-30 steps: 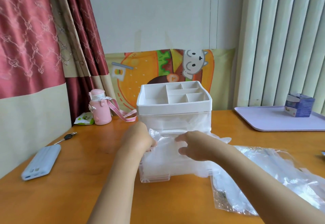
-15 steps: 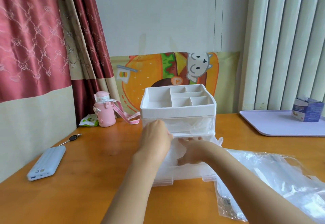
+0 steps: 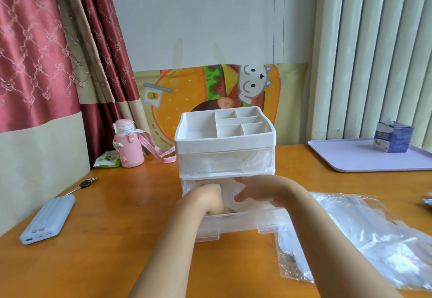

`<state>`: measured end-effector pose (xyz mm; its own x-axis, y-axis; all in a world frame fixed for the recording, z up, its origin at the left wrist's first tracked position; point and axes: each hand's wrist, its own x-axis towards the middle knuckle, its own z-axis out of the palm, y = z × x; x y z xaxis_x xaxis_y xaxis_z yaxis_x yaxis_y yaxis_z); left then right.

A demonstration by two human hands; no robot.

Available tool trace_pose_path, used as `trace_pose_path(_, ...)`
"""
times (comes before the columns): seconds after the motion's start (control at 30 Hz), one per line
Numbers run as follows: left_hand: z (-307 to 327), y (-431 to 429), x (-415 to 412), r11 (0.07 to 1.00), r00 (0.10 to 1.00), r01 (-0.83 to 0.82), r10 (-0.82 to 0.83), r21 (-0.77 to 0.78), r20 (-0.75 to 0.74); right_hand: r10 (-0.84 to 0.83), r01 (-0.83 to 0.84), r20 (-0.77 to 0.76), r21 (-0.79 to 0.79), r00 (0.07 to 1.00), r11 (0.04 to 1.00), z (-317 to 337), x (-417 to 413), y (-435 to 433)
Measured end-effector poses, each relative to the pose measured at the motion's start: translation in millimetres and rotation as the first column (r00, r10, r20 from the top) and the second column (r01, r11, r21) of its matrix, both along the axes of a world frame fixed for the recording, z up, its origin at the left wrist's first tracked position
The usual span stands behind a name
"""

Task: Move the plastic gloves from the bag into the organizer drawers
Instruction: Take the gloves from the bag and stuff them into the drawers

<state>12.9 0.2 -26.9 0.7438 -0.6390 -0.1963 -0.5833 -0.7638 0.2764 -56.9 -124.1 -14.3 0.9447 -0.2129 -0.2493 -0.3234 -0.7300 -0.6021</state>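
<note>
A white organizer [image 3: 224,140] stood on a wooden table [image 3: 117,251] with its lower drawer [image 3: 233,225] pulled out and plastic gloves [image 3: 230,196] bunched inside. The left hand [image 3: 208,198], at the drawer's nine o'clock, reached in with its fingers curled out of sight; whether it gripped the gloves was unclear. The right hand [image 3: 259,190], at three o'clock, pinched the gloves between bent fingers and thumb. The clear bag [image 3: 355,232] lay at the organizer's four o'clock.

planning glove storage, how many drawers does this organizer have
2, under the top tray: the upper drawer is shut; the lower drawer is pulled out, with the left hand and right hand in it. None look hidden.
</note>
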Motion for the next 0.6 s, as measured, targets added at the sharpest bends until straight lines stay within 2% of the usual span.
trace_pose_path(0.07, -1, -3, 0, 0.999, 1.0, 0.019, -0.019, 0.042, -0.006, 0.111, -0.127, -0.074, -0.268, 0.991, 0.955, 11, -9, 5)
trace_pose_path(0.13, -4, -6, 3, 0.998, 1.0, -0.011, 0.012, 0.063, -0.02, 0.204, -0.224, -0.093, -0.389, 0.975, 0.894, 24, -22, 8)
trace_pose_path(0.23, -4, -7, 4, 0.998, 0.999, -0.021, 0.023, 0.061, -0.03, 0.271, -0.301, -0.131, -0.414, 0.954, 0.859, 41, -47, 11)
trace_pose_path(0.37, -4, -5, 4, 0.998, 0.998, -0.054, 0.055, 0.016, -0.007, 0.262, -0.379, -0.295, -0.471, 0.919, 0.797, 39, -67, 9)
trace_pose_path(0.6, -6, -1, 7, 0.998, 0.999, -0.048, 0.047, 0.044, 0.026, 0.29, -0.376, -0.24, -0.569, 0.927, 0.731, 30, -60, 8)
